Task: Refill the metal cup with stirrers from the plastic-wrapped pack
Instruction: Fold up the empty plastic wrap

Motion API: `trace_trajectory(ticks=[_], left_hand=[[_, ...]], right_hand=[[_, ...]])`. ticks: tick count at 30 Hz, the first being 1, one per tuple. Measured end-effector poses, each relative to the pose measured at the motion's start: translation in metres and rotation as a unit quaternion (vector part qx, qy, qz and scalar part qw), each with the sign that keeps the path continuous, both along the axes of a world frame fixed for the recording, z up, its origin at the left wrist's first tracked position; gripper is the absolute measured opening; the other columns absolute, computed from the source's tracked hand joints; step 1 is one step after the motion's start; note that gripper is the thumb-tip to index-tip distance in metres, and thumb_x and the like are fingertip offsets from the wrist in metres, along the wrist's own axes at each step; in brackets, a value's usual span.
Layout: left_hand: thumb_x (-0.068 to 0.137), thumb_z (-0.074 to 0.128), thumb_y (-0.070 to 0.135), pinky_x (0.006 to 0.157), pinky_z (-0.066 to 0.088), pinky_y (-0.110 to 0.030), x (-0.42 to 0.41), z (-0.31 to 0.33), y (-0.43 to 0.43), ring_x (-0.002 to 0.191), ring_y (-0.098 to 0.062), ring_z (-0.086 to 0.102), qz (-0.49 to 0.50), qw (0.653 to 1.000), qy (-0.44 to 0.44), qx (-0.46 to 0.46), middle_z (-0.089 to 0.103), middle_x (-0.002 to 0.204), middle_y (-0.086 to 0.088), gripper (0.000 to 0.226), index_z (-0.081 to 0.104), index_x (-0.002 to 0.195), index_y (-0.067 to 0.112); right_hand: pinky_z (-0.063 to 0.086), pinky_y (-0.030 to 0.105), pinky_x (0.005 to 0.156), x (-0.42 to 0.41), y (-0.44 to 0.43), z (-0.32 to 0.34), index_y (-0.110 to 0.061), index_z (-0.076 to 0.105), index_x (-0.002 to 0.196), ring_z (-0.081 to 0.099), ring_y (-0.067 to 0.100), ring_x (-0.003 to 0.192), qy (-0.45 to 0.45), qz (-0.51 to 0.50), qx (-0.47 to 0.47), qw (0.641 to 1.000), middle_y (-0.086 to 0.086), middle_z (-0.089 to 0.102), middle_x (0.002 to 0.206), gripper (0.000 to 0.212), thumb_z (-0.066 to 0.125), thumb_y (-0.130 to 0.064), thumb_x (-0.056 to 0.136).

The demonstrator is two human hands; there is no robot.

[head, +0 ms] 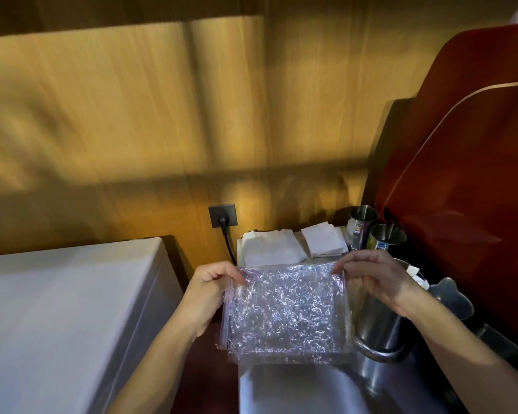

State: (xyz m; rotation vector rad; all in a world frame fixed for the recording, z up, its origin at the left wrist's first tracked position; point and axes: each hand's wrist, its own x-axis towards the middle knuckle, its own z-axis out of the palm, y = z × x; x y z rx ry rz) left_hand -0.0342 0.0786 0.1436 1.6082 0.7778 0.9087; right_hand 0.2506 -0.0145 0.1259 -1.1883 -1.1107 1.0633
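My left hand and right hand pinched the top corners of the crinkled plastic-wrapped pack; it looked light, limp and slippery, best gripped by its edges.

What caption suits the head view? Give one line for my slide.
Left hand and right hand pinch the top corners of a crinkled clear plastic pack beside a metal cup.

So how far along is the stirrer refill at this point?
Early. Nothing looks done: no stirrers visible going into any metal cup. In hand: left hand and right hand pinch the plastic-wrapped pack by its top corners. Left: opening it and filling the cup.
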Motion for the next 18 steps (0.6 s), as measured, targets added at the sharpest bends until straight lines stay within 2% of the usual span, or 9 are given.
trace_trajectory(ticks=[2, 5, 8, 9, 11, 12, 15, 17, 18], left_hand=[[0.078, 0.034, -0.024, 0.059, 0.045, -0.017, -0.003, -0.001, 0.002, 0.062, -0.014, 0.058, -0.021, 0.999, 0.025, -0.004, 0.071, 0.063, 0.003, 0.056, 0.069, 0.057, 0.015], [0.082, 0.033, -0.023, 0.058, 0.048, -0.016, -0.005, -0.006, 0.006, 0.072, -0.009, 0.064, -0.075, 0.994, 0.067, -0.038, 0.073, 0.081, -0.003, 0.050, 0.068, 0.068, 0.009], [0.086, 0.039, -0.019, 0.066, 0.049, -0.023, -0.003, -0.012, 0.011, 0.083, -0.018, 0.061, -0.013, 0.996, 0.065, -0.064, 0.065, 0.102, -0.018, 0.035, 0.057, 0.074, 0.009], [0.087, 0.044, -0.015, 0.070, 0.047, -0.025, -0.003, -0.014, 0.011, 0.085, -0.019, 0.061, 0.004, 0.996, 0.056, -0.067, 0.064, 0.106, -0.018, 0.030, 0.055, 0.076, 0.011], [0.087, 0.059, 0.005, 0.080, 0.045, -0.025, 0.001, -0.015, 0.006, 0.096, -0.015, 0.061, -0.020, 0.996, 0.063, -0.055, 0.065, 0.110, -0.006, 0.014, 0.058, 0.090, 0.019], [0.084, 0.065, 0.018, 0.084, 0.044, -0.022, 0.004, -0.015, 0.001, 0.102, -0.010, 0.060, -0.058, 0.993, 0.093, -0.041, 0.064, 0.113, 0.003, 0.020, 0.057, 0.100, 0.026], [0.069, 0.074, 0.046, 0.092, 0.038, -0.015, 0.022, -0.017, -0.014, 0.115, 0.003, 0.049, -0.151, 0.971, 0.184, 0.019, 0.055, 0.124, 0.016, 0.063, 0.041, 0.123, 0.040], [0.069, 0.076, 0.041, 0.094, 0.037, -0.014, 0.037, -0.021, -0.023, 0.117, -0.001, 0.050, -0.195, 0.962, 0.191, 0.009, 0.057, 0.124, 0.010, 0.070, 0.039, 0.127, 0.035], [0.071, 0.077, 0.032, 0.093, 0.040, -0.016, 0.043, -0.023, -0.027, 0.113, -0.006, 0.055, -0.214, 0.961, 0.175, -0.008, 0.061, 0.119, 0.005, 0.062, 0.045, 0.124, 0.028]], right_hand=[[0.056, 0.029, 0.065, -0.004, 0.000, 0.000, -0.011, 0.070, 0.073, 0.066, 0.022, 0.067, -0.053, -0.022, 0.006, 0.998, 0.007, 0.071, 0.070, 0.014, 0.077, -0.017, 0.062], [0.053, 0.032, 0.065, -0.009, 0.000, 0.001, -0.012, 0.059, 0.076, 0.061, 0.017, 0.063, -0.100, -0.032, 0.029, 0.994, 0.007, 0.060, 0.071, 0.023, 0.074, 0.004, 0.067], [0.052, 0.026, 0.061, -0.013, -0.003, 0.007, -0.012, 0.057, 0.081, 0.057, 0.013, 0.063, -0.114, -0.007, 0.040, 0.993, 0.009, 0.051, 0.070, 0.027, 0.065, 0.013, 0.073], [0.051, 0.024, 0.060, -0.014, -0.004, 0.008, -0.013, 0.057, 0.083, 0.056, 0.013, 0.063, -0.123, 0.010, 0.045, 0.991, 0.010, 0.050, 0.070, 0.028, 0.064, 0.013, 0.074], [0.049, 0.021, 0.062, -0.017, -0.006, 0.013, -0.015, 0.060, 0.088, 0.055, 0.011, 0.066, -0.157, 0.035, 0.052, 0.986, 0.006, 0.051, 0.071, 0.030, 0.064, 0.012, 0.074], [0.049, 0.022, 0.064, -0.019, -0.007, 0.016, -0.015, 0.061, 0.090, 0.055, 0.009, 0.068, -0.165, 0.048, 0.052, 0.984, 0.004, 0.052, 0.073, 0.031, 0.065, 0.012, 0.074], [0.051, 0.029, 0.064, -0.026, -0.008, 0.025, -0.011, 0.062, 0.100, 0.055, 0.013, 0.072, -0.159, 0.094, 0.035, 0.982, 0.002, 0.055, 0.078, 0.035, 0.065, 0.012, 0.074], [0.050, 0.030, 0.064, -0.033, -0.006, 0.031, -0.010, 0.061, 0.103, 0.056, 0.013, 0.072, -0.165, 0.107, 0.027, 0.980, 0.000, 0.056, 0.078, 0.037, 0.065, 0.013, 0.074], [0.050, 0.031, 0.065, -0.036, -0.005, 0.034, -0.009, 0.061, 0.104, 0.056, 0.014, 0.074, -0.169, 0.109, 0.024, 0.979, 0.000, 0.056, 0.078, 0.038, 0.065, 0.013, 0.073]])
